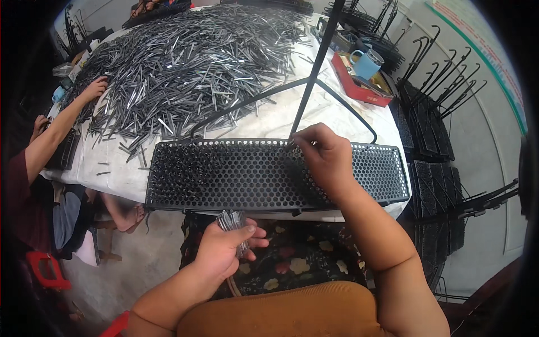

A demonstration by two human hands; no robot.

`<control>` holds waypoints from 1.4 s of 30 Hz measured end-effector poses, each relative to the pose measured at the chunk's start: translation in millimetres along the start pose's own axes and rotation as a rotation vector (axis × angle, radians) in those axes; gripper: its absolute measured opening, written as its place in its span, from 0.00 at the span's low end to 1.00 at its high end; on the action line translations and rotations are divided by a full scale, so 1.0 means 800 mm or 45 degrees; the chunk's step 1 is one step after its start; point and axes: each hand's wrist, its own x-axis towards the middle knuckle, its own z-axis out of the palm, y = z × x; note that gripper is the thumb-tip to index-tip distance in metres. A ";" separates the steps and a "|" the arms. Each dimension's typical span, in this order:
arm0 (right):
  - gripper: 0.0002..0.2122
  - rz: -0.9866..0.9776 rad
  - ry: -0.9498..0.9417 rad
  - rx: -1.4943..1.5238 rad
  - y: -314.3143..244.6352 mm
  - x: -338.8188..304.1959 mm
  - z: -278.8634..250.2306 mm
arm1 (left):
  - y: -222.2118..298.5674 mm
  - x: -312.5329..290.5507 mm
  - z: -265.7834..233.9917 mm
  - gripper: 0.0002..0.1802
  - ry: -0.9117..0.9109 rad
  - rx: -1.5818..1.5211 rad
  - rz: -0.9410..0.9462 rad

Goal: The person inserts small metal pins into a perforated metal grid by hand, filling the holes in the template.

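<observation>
My left hand (pixel 231 245) is closed around a bundle of thin grey metal strips (pixel 229 222), just below the front edge of a black perforated rack (pixel 252 174). The rack lies across the table's near edge. Its left part is crowded with dark strips standing in the holes (pixel 178 171), while round holes show across the middle and right. Over the rack's far edge, right of its middle, my right hand (pixel 325 154) is closed in a pinch. Whatever sits between its fingertips is too small and dark to make out. A long black hanger rod (pixel 314 73) rises just behind those fingertips.
A large heap of loose metal strips (pixel 191 67) covers much of the white-covered table (pixel 331 126). At the back right, a red box (pixel 359 84) holds a blue mug (pixel 368 63). Hooked black racks (pixel 424 123) stand at right. A co-worker's hand (pixel 95 88) touches the heap's left side.
</observation>
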 end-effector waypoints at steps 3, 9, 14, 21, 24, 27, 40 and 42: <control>0.03 -0.057 0.003 -0.056 0.009 0.001 0.002 | -0.001 0.001 0.000 0.08 0.011 -0.004 -0.007; 0.03 -0.019 -0.023 -0.021 0.011 0.005 0.000 | 0.001 0.002 -0.004 0.08 -0.005 -0.021 -0.011; 0.03 -0.088 -0.131 -0.176 0.013 0.007 0.000 | -0.001 0.005 -0.006 0.09 -0.018 -0.018 -0.004; 0.04 -0.319 -0.196 -0.289 0.008 0.014 0.006 | -0.002 0.004 -0.005 0.09 -0.026 0.029 -0.037; 0.05 -0.359 -0.212 -0.284 0.012 0.013 0.007 | -0.003 0.004 -0.005 0.10 -0.030 0.057 -0.060; 0.07 -0.468 -0.184 -0.273 0.009 0.011 0.011 | -0.004 0.005 -0.005 0.09 -0.056 0.043 -0.058; 0.05 0.849 -0.767 0.955 -0.063 -0.049 0.007 | 0.009 -0.010 0.011 0.10 -0.140 0.110 0.101; 0.05 0.804 -0.549 0.874 -0.049 -0.033 -0.002 | 0.007 -0.007 0.002 0.10 -0.142 0.093 0.048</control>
